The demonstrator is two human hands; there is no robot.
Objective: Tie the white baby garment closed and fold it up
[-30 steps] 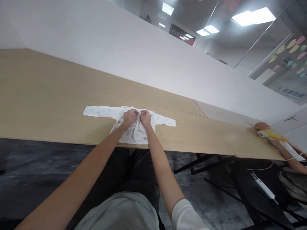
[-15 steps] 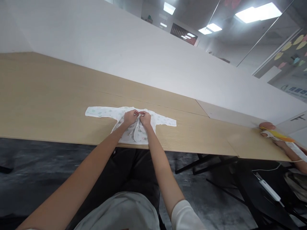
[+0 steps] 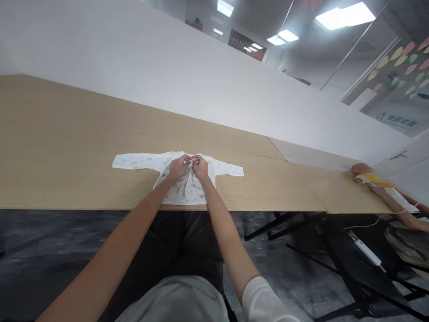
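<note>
A small white baby shirt (image 3: pixel 144 161) with a faint print lies on the wooden table (image 3: pixel 67 134), its two sleeves spread to either side. My left hand (image 3: pixel 179 167) pinches the front of the shirt near the neckline. Right beside it, my right hand (image 3: pixel 200 167) grips the other front edge, the fingertips of both hands almost meeting. Below the hands the front panels hang slightly apart, with the lower hem close to the table's near edge. Whatever small part sits between the fingertips is too small to make out.
A white partition (image 3: pixel 167 80) runs along the table's far side. At the far right, another person's arms (image 3: pixel 398 214) reach to a doll (image 3: pixel 363 169) with yellow and white cloth. A black chair (image 3: pixel 355 259) carrying a white power strip (image 3: pixel 368 252) stands below.
The view has turned slightly to the right. Both hands stay at the shirt's neckline, with only slight finger movement.
</note>
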